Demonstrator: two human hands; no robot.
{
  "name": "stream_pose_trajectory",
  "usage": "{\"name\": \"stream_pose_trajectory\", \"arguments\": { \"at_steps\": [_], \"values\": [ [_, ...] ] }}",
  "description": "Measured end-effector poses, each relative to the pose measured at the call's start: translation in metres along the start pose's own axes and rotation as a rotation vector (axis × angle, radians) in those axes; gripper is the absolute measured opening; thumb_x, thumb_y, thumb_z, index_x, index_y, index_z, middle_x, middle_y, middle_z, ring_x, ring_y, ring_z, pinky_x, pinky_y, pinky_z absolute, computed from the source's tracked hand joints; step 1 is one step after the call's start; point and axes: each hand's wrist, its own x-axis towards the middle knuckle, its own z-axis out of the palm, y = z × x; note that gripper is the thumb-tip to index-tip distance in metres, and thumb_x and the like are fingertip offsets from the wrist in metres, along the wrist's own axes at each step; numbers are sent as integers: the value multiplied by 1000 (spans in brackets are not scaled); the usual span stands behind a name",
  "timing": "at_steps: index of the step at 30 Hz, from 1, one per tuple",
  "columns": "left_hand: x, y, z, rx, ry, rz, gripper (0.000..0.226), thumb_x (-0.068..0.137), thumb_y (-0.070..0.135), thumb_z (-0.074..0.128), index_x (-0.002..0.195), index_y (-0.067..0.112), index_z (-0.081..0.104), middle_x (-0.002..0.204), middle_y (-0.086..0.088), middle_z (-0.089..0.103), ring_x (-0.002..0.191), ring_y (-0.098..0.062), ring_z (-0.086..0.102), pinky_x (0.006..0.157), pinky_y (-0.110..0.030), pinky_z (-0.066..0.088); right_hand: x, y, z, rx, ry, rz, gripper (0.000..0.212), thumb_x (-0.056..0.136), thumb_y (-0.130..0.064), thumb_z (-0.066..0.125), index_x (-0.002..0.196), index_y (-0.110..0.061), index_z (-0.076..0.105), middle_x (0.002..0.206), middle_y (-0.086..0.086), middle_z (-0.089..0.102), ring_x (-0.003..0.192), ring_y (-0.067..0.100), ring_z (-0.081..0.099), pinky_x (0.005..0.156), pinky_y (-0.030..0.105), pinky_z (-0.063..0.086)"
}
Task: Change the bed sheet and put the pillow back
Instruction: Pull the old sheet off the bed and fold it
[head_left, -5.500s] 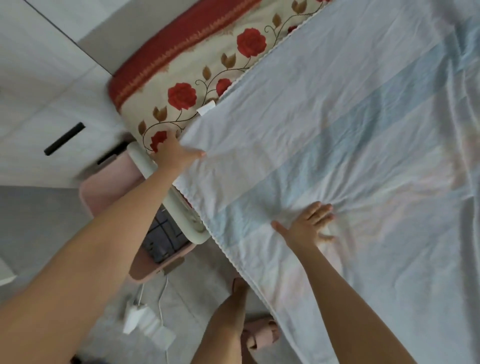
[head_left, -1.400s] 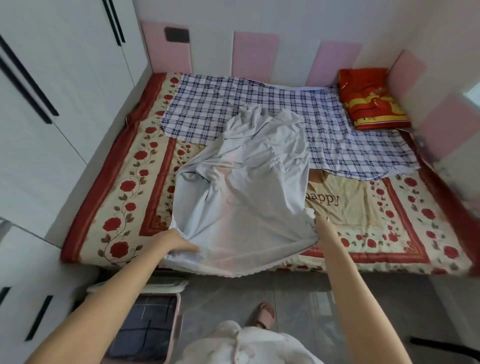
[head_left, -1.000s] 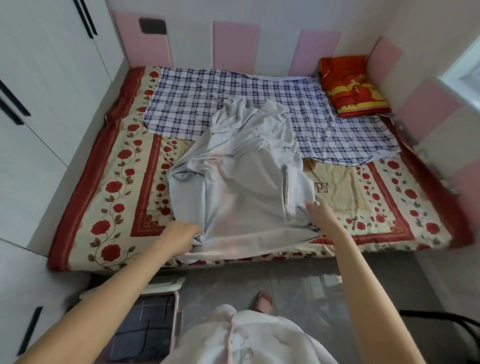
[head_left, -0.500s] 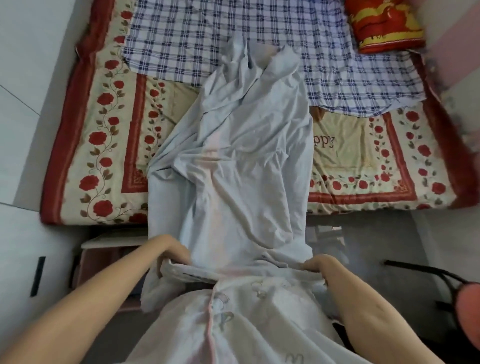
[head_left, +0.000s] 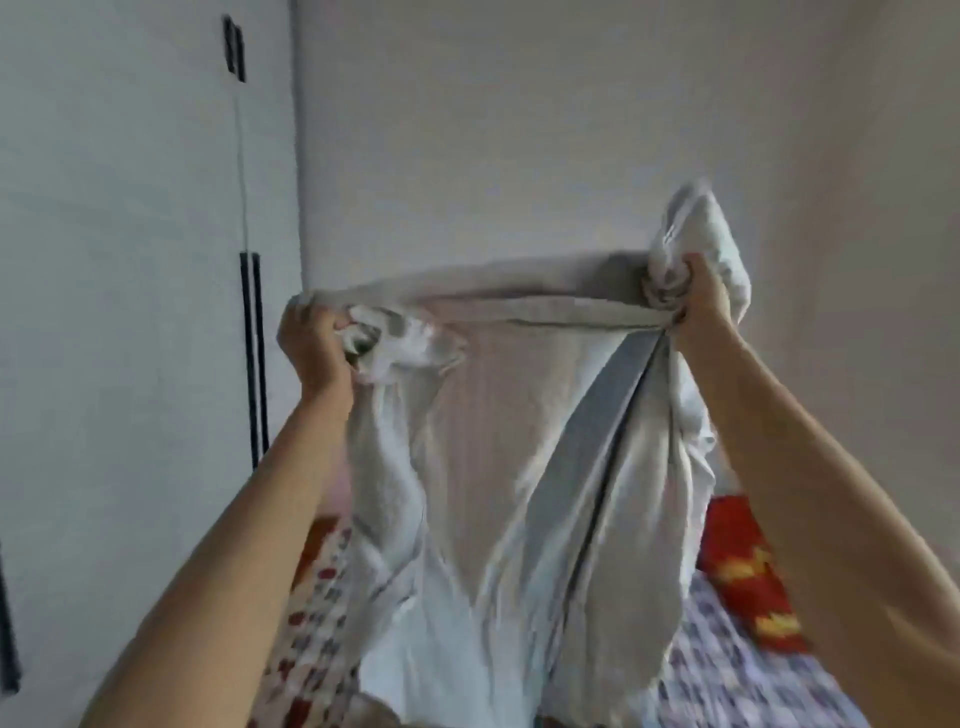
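Observation:
A pale blue-and-white striped bed sheet hangs in front of me, stretched between both raised hands. My left hand grips a bunched corner of its top edge. My right hand grips the other bunched corner, slightly higher. The sheet drapes down over the bed and hides most of it. A red and yellow pillow shows at the lower right, partly hidden by my right forearm. It lies on a blue checked sheet on the bed.
A rose-patterned bed cover shows at the lower left beside the hanging sheet. White wardrobe doors with black handles stand on the left. A plain white wall fills the background.
Both hands have lifted the striped sheet from low at the bed's foot to high in the air, and the view has tilted up to the wall.

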Motion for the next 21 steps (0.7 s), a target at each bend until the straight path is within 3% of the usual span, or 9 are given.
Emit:
{"name": "stream_pose_trajectory", "arguments": {
  "at_steps": [2,4,6,8,10,14,17,20,21],
  "values": [
    [25,37,15,24,-23,256,25,65,-7,48,57,15,39,43,18,44,46,0,39,47,-18,32,7,-51,24,-112,49,-190,8,90,-24,57,86,-19,57,74,-8,57,66,4,54,52,10,44],
    [17,62,27,40,-67,373,13,58,1,47,56,11,40,45,17,41,47,-2,35,48,-23,29,0,-77,28,-111,22,-261,11,92,-25,56,94,-15,60,79,-8,56,70,7,56,52,10,44],
    [12,54,18,54,-66,432,12,59,1,45,57,12,44,50,18,41,49,-1,34,49,-23,29,-1,-79,14,-129,-17,-325,13,93,-24,57,98,-12,60,82,-7,57,76,8,57,64,14,48],
    [0,48,-2,79,-20,409,18,59,2,45,59,19,46,54,14,43,49,2,36,49,-20,30,-21,-83,5,-172,-26,-353,14,92,-28,60,81,-22,55,80,-9,57,73,4,55,75,21,48],
    [-16,35,-23,151,-51,364,15,60,5,45,58,20,45,53,13,43,47,3,35,48,-21,29,-36,-75,-8,-250,-33,-321,19,91,-33,62,77,-24,53,79,-11,57,71,2,54,73,19,47],
    [-64,12,-70,304,-189,335,21,65,-5,45,56,12,37,46,14,40,44,2,32,45,-14,25,-73,-41,-48,-270,32,-219,34,78,-40,70,99,-16,60,87,-7,63,80,9,60,72,22,49],
    [-106,5,-120,375,-301,316,24,69,-18,43,59,4,44,50,14,42,45,5,39,45,-7,29,-125,-5,-87,-273,104,-140,8,86,-24,65,87,-16,62,82,-6,62,78,9,60,65,18,48],
    [-145,-9,-192,515,-438,284,10,67,-1,46,63,5,53,56,11,54,51,5,46,48,-6,32,-198,40,-131,-317,241,-23,13,85,-20,64,74,-20,58,75,-6,61,73,9,59,67,22,48],
    [-159,-16,-218,565,-492,238,8,66,3,46,65,3,54,58,2,56,52,2,45,48,-8,32,-226,57,-147,-336,284,14,14,85,-19,63,72,-19,57,75,-5,61,72,9,58,67,23,48]
  ]
}}
